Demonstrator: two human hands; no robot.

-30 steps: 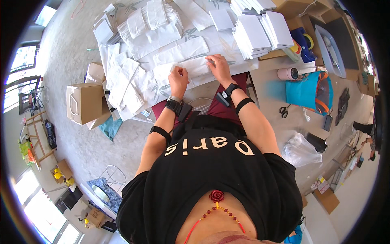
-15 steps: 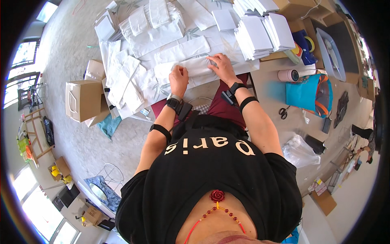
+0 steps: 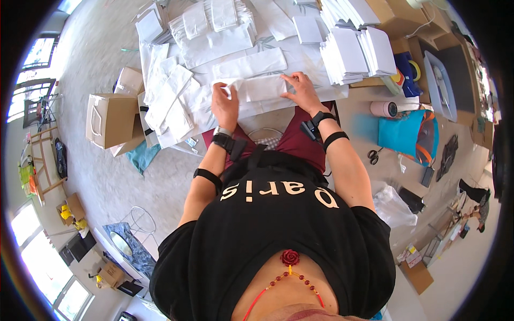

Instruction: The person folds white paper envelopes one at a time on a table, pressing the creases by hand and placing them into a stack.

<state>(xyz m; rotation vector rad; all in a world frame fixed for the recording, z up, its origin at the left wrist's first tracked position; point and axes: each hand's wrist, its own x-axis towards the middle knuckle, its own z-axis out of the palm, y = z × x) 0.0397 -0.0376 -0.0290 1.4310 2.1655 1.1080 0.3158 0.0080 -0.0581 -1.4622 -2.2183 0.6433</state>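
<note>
White folded strip (image 3: 261, 89) lies on the near part of the bench (image 3: 247, 111), in front of the person, running side to side btwn the two hands, R end a bit farther from the body than the L. Looks thin & soft: long narrow shape, matte white, faint creases & soft grey shadows along its length, long edges fairly straight.

L hand (image 3: 225, 106) is at the strip's L end. Its fingers are curled, thumb apart from forefinger, w/ white material showing in the gap; view's too small to tell if they pinch an edge. R hand (image 3: 303, 92) is at the R end, thumb & forefinger spread wide, tips at the strip's end, one near the far corner, the other near the near corner.

Just beyond, approx. parallel, lies a 2nd white strip (image 3: 250, 63), also flat & creased, apart from the 1st. Farther back: a pile of flat white pcs (image 3: 218, 49), layered, w/ smaller folded ones on top. To the L, loose white pcs (image 3: 170, 101) overlap at angles near the bench edge. Far R: stacks of white rectangular pcs (image 3: 345, 53), crisp-edged, side by side. A leaf print shows faintly on the bench cover.

Off the bench: cardboard box (image 3: 111, 120) on the L; pink cup (image 3: 383, 109), blue bag w/ orange trim (image 3: 399, 132) & black scissors (image 3: 373, 155) on the R.
</note>
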